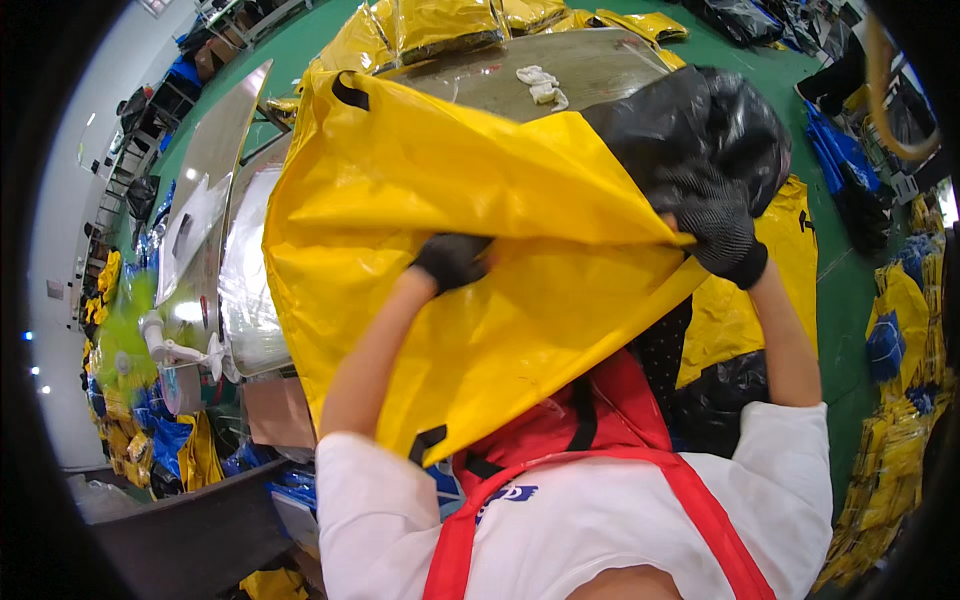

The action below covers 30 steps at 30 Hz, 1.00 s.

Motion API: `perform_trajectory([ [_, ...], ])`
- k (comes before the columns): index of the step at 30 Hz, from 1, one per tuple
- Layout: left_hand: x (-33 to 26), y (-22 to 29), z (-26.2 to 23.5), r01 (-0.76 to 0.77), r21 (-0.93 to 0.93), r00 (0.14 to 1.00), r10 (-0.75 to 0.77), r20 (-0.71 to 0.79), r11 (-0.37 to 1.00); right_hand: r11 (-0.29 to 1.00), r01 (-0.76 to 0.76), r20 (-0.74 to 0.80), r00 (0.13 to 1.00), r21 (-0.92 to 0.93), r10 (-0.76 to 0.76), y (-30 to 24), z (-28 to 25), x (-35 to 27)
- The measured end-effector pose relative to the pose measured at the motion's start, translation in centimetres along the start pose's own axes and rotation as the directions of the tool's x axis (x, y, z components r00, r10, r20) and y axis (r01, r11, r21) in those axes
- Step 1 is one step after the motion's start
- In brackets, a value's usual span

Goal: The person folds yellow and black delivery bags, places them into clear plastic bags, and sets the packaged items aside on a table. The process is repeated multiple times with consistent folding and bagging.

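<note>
A large glossy yellow tarpaulin bag with short black straps at its corners spreads in front of me, creased across the middle. My right hand, in a dark knitted glove, is closed on the bag's narrow right end. At the crease left of centre, my left hand, in the same kind of glove, has its fingers curled on the yellow material; the fingertips are partly hidden and slightly blurred. Just behind my right hand sits a bulging black plastic bag.
Beyond the yellow bag stands a table with a crumpled white cloth and yellow packages at its far side. A small green fan is on the left. More yellow material hangs at right; stacked yellow bundles lie on the green floor.
</note>
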<state>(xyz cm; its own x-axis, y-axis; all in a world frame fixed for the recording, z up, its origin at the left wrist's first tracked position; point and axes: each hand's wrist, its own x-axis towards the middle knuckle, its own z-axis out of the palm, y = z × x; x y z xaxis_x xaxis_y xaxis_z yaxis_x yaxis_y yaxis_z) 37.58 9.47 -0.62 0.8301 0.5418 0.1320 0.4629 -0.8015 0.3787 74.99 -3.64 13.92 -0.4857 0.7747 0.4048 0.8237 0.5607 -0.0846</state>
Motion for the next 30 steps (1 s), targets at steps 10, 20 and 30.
perform_trajectory([
  [10,-14.2,-6.4,-0.6,0.446,0.383,0.891,-0.363,-0.273,0.809,0.995,-0.091,0.620,0.779,-0.037,0.094,-4.6,-2.1,-2.8],
  [20,-14.6,-8.5,0.1,0.448,0.192,0.887,-0.408,-0.215,0.873,0.896,-0.089,0.358,0.930,0.435,-0.081,-12.5,3.2,12.5],
  [30,-30.2,-6.8,-10.0,0.723,0.036,0.686,-0.723,0.080,0.690,0.938,0.240,0.652,0.675,0.249,-0.346,-13.4,14.2,-3.3],
])
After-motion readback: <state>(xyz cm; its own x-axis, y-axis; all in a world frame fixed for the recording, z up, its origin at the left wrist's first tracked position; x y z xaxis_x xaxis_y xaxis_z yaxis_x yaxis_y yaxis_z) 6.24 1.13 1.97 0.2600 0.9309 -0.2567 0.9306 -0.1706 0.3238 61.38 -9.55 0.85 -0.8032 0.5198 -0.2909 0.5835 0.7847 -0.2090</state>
